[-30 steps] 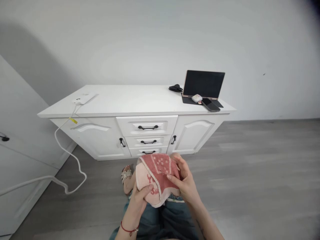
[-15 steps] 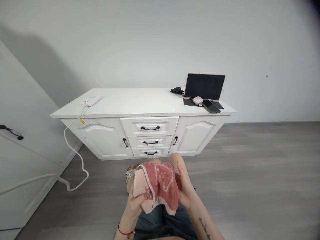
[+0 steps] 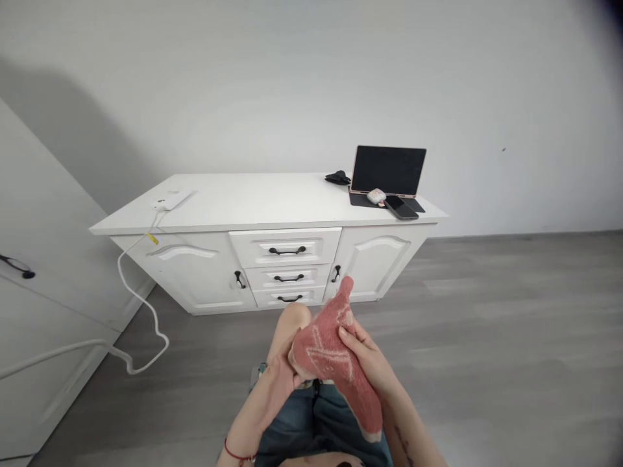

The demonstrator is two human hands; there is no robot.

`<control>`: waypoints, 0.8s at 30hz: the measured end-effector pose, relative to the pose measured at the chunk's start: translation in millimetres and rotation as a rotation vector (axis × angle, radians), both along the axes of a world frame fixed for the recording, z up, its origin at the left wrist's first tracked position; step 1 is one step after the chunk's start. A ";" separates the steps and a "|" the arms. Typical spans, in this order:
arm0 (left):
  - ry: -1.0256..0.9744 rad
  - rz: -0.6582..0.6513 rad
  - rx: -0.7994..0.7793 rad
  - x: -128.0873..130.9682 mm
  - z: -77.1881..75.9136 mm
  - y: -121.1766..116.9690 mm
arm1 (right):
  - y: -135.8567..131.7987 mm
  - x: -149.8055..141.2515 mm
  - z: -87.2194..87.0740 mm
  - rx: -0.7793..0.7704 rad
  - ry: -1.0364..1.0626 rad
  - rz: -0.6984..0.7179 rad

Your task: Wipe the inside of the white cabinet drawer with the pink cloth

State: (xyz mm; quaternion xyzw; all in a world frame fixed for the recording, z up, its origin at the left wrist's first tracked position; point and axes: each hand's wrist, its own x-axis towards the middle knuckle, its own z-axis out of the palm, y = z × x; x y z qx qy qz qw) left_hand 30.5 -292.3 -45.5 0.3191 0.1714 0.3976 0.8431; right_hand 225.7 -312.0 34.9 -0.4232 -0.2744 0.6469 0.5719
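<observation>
A red-pink towel [image 3: 331,350] with pale line patterns and a light edge is bunched up over my lap. At its left side, my left hand [image 3: 281,377] is closed on the light edge, its fingers partly hidden under the cloth. My right hand [image 3: 367,353] grips the right side, thumb on top and fingers behind. One end of the towel sticks up in a narrow point, while another hangs down over my right forearm.
In front of my knees stands a white cabinet [image 3: 263,201] with drawers and doors. On it are a tablet [image 3: 388,170] on a dark cover, a phone [image 3: 401,207], a small white case [image 3: 376,196], a black item [image 3: 337,178] and a power strip [image 3: 170,200] with a trailing white cord [image 3: 153,311].
The towel has turned from hanging half-unfolded, pale side showing, to bunched with its red side up. My right hand has moved from its side onto its top; the view shifted slightly.
</observation>
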 end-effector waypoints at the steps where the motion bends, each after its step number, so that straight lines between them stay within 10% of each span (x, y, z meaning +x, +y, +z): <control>1: -0.068 -0.066 -0.043 -0.4 -9.7 1.9 | -1.0 1.1 0.3 0.005 -0.004 0.013; 6: -0.225 -0.186 -0.178 0.6 -34.2 3.9 | -1.7 4.7 -0.4 0.024 -0.114 0.048; 14: 0.243 0.233 -0.122 12.5 50.3 -15.1 | 4.0 5.2 -6.1 0.095 -0.403 -0.001; 24: 0.747 0.238 0.270 -16.0 65.6 -7.0 | 4.0 13.1 -13.0 0.114 -0.340 -0.001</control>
